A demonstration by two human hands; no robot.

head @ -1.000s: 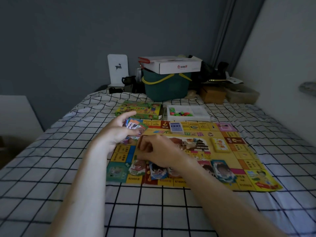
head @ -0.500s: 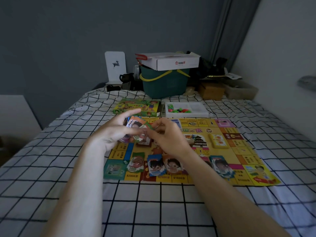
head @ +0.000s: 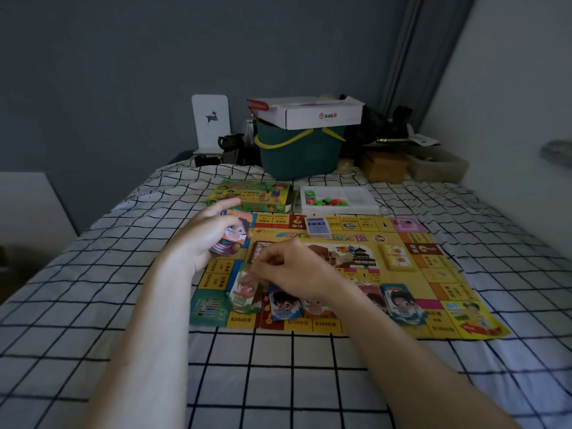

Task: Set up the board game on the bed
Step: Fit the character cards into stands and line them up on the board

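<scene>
Game board (head: 399, 300) on checked bed (head: 93, 305), grey wall (head: 154, 57)

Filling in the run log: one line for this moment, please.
left hand: holds card stack | right hand: placing green card on board | phase: dealing

This is looking like a bedroom in someone's home. A bed (head: 278, 382) dressed in a white sheet with a black grid is filling most of the room, running right up to a grey-blue wall and a pale side wall. A grey curtain (head: 411, 57) is hanging in the far corner. Household clutter is sitting at the head of the bed: a green basket (head: 298, 156) with a yellow handle, a white cardboard box (head: 322, 114) lying on top of it, a white card with a deer (head: 211, 120) standing upright, a small brown box (head: 383, 167). A colourful game board (head: 433, 274) is lying spread on the sheet, and the light is staying dim.
</scene>
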